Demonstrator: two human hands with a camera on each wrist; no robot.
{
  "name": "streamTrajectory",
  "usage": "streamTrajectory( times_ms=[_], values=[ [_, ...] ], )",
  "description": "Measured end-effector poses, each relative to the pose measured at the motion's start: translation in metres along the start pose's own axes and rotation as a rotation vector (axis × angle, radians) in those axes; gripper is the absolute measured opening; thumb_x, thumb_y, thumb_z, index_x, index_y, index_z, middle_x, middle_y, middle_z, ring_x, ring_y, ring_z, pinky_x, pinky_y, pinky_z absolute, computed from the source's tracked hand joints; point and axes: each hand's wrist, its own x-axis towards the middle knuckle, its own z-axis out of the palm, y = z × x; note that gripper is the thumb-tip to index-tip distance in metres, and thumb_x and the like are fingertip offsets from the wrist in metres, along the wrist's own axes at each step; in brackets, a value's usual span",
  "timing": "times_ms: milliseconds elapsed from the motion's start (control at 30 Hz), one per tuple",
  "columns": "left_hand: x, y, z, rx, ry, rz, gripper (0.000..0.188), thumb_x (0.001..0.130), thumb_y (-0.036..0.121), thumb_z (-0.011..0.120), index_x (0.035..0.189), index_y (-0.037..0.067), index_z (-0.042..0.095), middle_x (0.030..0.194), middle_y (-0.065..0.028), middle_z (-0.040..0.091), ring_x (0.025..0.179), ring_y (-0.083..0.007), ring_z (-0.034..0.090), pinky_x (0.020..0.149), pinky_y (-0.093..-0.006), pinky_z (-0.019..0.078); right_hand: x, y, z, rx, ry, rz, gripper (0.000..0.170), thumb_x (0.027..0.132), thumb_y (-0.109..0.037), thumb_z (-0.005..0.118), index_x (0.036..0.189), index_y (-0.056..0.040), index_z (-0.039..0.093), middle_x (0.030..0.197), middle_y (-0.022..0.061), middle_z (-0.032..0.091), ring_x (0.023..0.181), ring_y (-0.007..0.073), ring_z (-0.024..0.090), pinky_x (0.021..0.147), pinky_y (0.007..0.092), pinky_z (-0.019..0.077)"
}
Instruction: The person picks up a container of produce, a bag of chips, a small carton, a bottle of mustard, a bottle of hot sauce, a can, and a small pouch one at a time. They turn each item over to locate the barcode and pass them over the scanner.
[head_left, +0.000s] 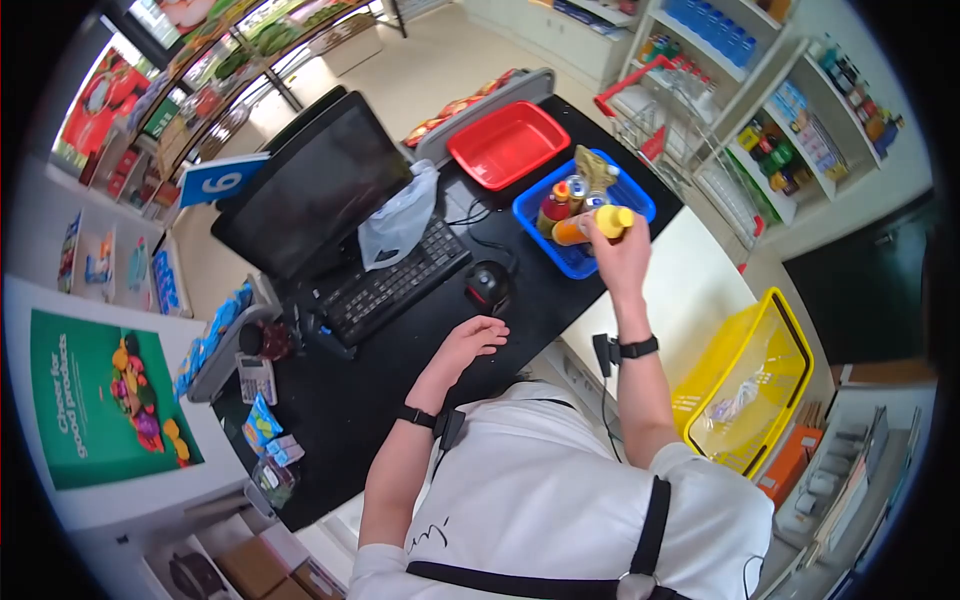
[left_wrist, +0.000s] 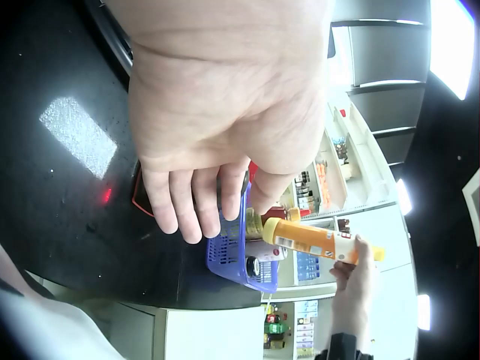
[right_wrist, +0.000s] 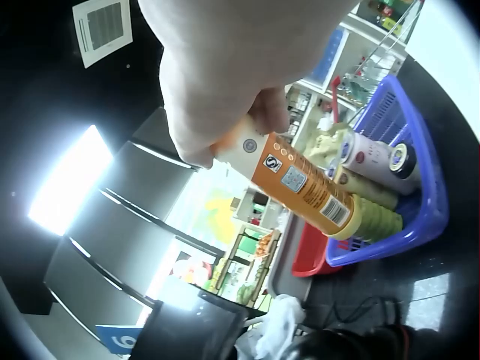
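A black counter (head_left: pixel 335 405) (shiny enough to mirror a ceiling light) carries a keyboard (head_left: pixel 400 285). Behind the keyboard stands a monitor (head_left: pixel 310 190); just off its right end sits a mouse (head_left: pixel 488 288), with a blue basket (head_left: pixel 572 265) and red tub (head_left: pixel 505 145) farther out. A calculator (head_left: pixel 256 379) lies past its left end.

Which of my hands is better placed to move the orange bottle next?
Probably your right hand: it grips the orange bottle by the blue basket. Your left hand is empty and farther away, near the mouse.
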Motion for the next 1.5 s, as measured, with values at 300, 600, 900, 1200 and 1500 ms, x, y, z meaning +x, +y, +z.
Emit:
streamTrajectory(
  times_ms=[300,600,900,1200,1500],
  values=[
    [-0.029,0.000,-0.037,-0.336,0.195,0.091,0.031,0.107,0.028,0.056,0.127,0.005,0.062,0.121,-0.0125,0.070,0.111,-0.0232,0.068,0.094,-0.0357,0.0561,-0.048,-0.061,0.014,0.732,-0.610,0.050,0.045,0.088,-0.005,0.080,0.128,-0.0019,0.060,0.118,0.0090,0.065,0.106,0.0153,0.066,0.088,0.0306,0.0569],
    [-0.075,-0.078,-0.090,-0.601,0.383,-0.005,0.037,0.107,0.034,0.059,0.124,0.002,0.057,0.116,-0.0146,0.069,0.102,-0.0261,0.070,0.091,-0.0403,0.0588,-0.109,-0.096,0.051,0.572,-1.302,-0.188,0.056,0.083,-0.002,0.081,0.134,-0.0079,0.060,0.131,0.0080,0.058,0.116,0.0192,0.061,0.095,0.0314,0.0546],
    [-0.096,-0.104,-0.099,-0.901,0.516,0.161,0.029,0.103,0.024,0.063,0.122,0.002,0.058,0.124,-0.0163,0.063,0.119,-0.0337,0.062,0.106,-0.0450,0.0519,-0.139,-0.091,0.066,0.584,-1.335,-0.387,0.042,0.078,-0.001,0.081,0.118,-0.0102,0.070,0.132,0.0091,0.056,0.123,0.0269,0.058,0.102,0.0358,0.0496],
    [-0.098,-0.110,-0.106,-0.987,0.540,0.356,0.021,0.098,0.000,0.057,0.118,0.005,0.054,0.127,-0.0152,0.056,0.121,-0.0325,0.057,0.111,-0.0469,0.0487,-0.153,-0.087,0.055,0.513,-1.380,-0.635,0.039,0.070,0.010,0.073,0.101,-0.0126,0.073,0.136,0.0085,0.056,0.124,0.0336,0.049,0.108,0.0401,0.0439],
    [-0.093,-0.103,-0.104,-0.957,0.498,0.334,0.021,0.097,0.001,0.057,0.118,0.006,0.055,0.126,-0.0135,0.057,0.120,-0.0320,0.057,0.110,-0.0467,0.0484,-0.154,-0.089,0.046,0.467,-1.359,-0.628,0.044,0.070,0.009,0.072,0.109,-0.0131,0.071,0.136,0.0089,0.054,0.124,0.0340,0.049,0.108,0.0403,0.0448]
  ],
)
